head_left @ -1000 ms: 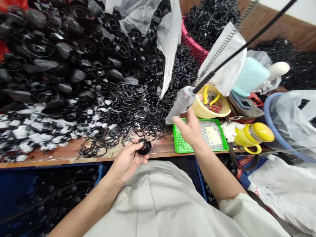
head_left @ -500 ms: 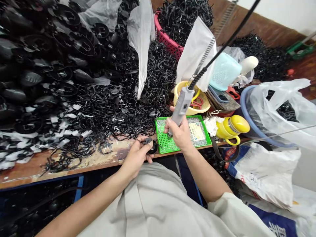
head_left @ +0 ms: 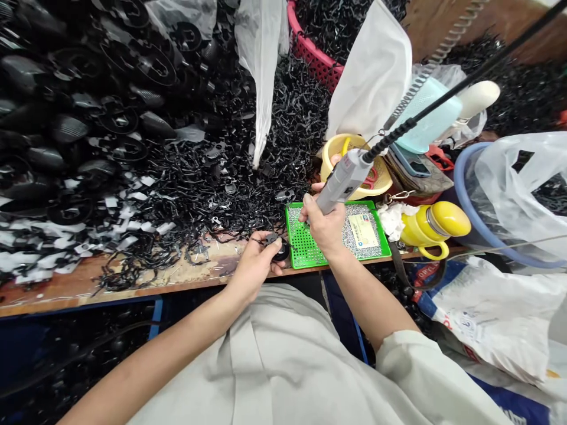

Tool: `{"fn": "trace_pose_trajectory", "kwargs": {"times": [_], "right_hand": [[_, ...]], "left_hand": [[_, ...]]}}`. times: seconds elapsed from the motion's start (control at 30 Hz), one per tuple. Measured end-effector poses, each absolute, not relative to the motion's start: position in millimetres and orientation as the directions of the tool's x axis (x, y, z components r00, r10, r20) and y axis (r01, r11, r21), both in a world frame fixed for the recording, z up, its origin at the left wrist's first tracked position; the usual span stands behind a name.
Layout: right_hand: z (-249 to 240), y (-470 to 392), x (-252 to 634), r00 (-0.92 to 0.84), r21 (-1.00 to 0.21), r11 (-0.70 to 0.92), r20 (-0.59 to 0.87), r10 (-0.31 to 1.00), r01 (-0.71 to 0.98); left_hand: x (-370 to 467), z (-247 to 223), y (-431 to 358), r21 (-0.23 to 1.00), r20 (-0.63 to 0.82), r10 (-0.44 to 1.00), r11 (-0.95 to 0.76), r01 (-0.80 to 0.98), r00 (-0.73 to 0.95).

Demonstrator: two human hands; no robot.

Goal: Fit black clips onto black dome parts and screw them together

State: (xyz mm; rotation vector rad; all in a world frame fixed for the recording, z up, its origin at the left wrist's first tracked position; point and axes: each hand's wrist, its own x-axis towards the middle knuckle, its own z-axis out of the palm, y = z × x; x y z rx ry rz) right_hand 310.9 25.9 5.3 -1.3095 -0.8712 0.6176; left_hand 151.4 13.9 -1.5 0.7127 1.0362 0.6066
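My right hand (head_left: 325, 227) is wrapped around a grey electric screwdriver (head_left: 343, 180), which leans over the green tray (head_left: 301, 261); a black cable runs from its top to the upper right. The tool's tip is hidden behind my fingers. Beside the tray's left edge, my left hand (head_left: 257, 262) pinches a small round black plastic part (head_left: 280, 250) between thumb and fingers. Small silvery screws (head_left: 345, 239) cover much of the tray, and a pale yellow label (head_left: 364, 230) lies on them.
Heaped black strips (head_left: 230, 177), dark rounded housings (head_left: 66, 127) and white pieces (head_left: 57, 242) cover the bench's left and back. A yellow basket (head_left: 330, 156), a yellow bottle (head_left: 420, 230) and a blue tub (head_left: 463, 171) stand to the right. A coiled spring (head_left: 425, 71) hangs above.
The view has shifted, so the bench contents sit farther right. The screwdriver now tilts more to the right. Both hands keep hold of the same things.
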Motion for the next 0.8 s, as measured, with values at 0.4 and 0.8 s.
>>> {"fn": "trace_pose_trajectory", "kwargs": {"times": [0.4,0.8], "right_hand": [[7,23,307,0.568,-0.966,0.226,0.258,0.782,0.127],[46,-13,261,0.478,-0.937,0.308,0.197,0.856,-0.164]], "left_hand": [[147,-8,7,0.801,-0.523,0.778,0.588,-0.109,0.349],[147,-3,-2,0.774,-0.540,0.746,0.622,-0.118,0.390]]}}
